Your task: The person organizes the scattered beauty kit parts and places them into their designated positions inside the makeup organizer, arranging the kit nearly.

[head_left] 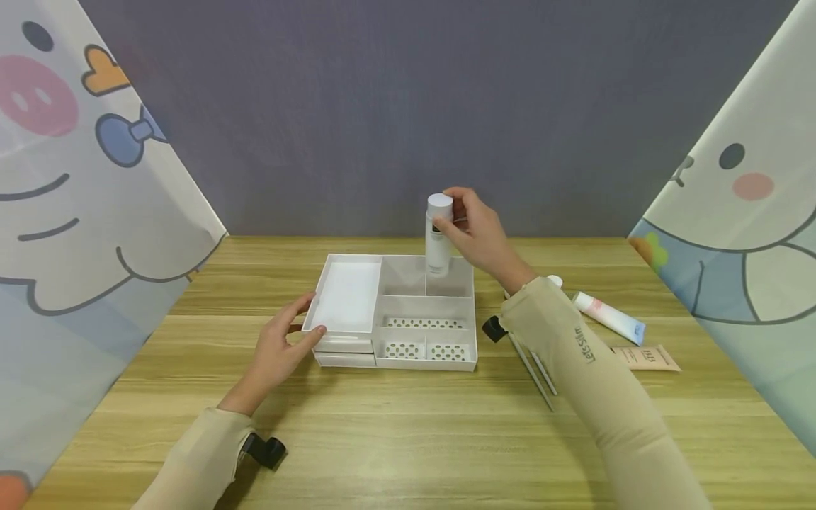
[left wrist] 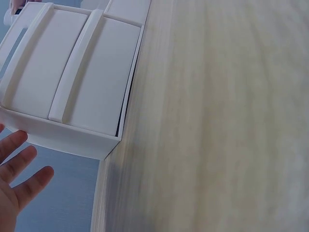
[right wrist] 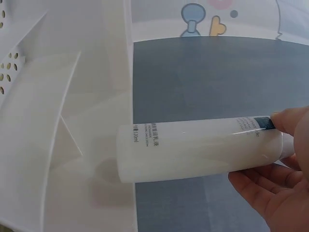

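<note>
My right hand (head_left: 481, 230) grips a white lotion bottle (head_left: 438, 248) near its cap, thumb on one side and fingers on the other. The bottle stands upright over a back compartment of the white desktop organizer (head_left: 426, 364), its base overlapping that compartment in the head view. In the right wrist view printed text shows on the bottle (right wrist: 193, 150) beside the compartment walls. My left hand (head_left: 274, 347) rests at the organizer's left side, thumb at the front corner of the shallow top tray (head_left: 347, 294). Its spread fingers (left wrist: 34, 183) lie alongside the drawer unit (left wrist: 104, 72) in the left wrist view.
Right of the organizer lie a white, pink and blue tube (head_left: 608, 319), a beige tube (head_left: 647, 358) and two thin grey sticks (head_left: 532, 374). A white round thing (head_left: 554, 281) is partly hidden by the right sleeve. Behind the wooden table (head_left: 408, 439) rises a dark grey wall (head_left: 382, 120).
</note>
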A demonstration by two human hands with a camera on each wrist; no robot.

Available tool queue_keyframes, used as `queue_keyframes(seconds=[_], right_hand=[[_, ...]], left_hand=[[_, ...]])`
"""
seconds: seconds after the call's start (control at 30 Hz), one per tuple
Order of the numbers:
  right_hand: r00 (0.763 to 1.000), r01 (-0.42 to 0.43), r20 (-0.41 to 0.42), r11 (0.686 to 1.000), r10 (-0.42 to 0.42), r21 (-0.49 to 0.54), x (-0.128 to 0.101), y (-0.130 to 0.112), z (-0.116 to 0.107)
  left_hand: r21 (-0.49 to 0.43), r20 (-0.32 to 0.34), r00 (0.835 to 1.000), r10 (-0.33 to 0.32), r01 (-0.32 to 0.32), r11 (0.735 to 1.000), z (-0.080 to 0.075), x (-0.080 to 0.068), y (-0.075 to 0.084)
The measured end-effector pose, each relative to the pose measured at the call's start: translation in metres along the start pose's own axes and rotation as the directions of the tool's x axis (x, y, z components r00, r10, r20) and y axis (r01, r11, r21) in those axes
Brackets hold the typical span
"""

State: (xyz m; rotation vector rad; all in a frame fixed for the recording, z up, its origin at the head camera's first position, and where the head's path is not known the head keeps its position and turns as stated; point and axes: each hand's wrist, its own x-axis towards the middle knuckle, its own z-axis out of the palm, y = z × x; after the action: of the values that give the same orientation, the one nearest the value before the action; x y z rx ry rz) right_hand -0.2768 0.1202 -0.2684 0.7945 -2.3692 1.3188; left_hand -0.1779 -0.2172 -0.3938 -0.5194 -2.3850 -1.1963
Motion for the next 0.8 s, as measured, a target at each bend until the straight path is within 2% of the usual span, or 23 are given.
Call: queue_keyframes(seconds=[0.4,0.8], right_hand=[[0.999,-0.013,0.03,0.999,0.012,0.031,0.01,0.001,0.027],[0.991,-0.107,0.086,0.993,0.102,0.059,0.015,0.009,0.05]], left_hand=[[-0.011,-0.007,1.0,0.002,-0.002,1.0,0.001,0.0,-0.002],[-0.002,0.003,1.0,-0.012,0.012,1.0,0.0,0.001,-0.004]])
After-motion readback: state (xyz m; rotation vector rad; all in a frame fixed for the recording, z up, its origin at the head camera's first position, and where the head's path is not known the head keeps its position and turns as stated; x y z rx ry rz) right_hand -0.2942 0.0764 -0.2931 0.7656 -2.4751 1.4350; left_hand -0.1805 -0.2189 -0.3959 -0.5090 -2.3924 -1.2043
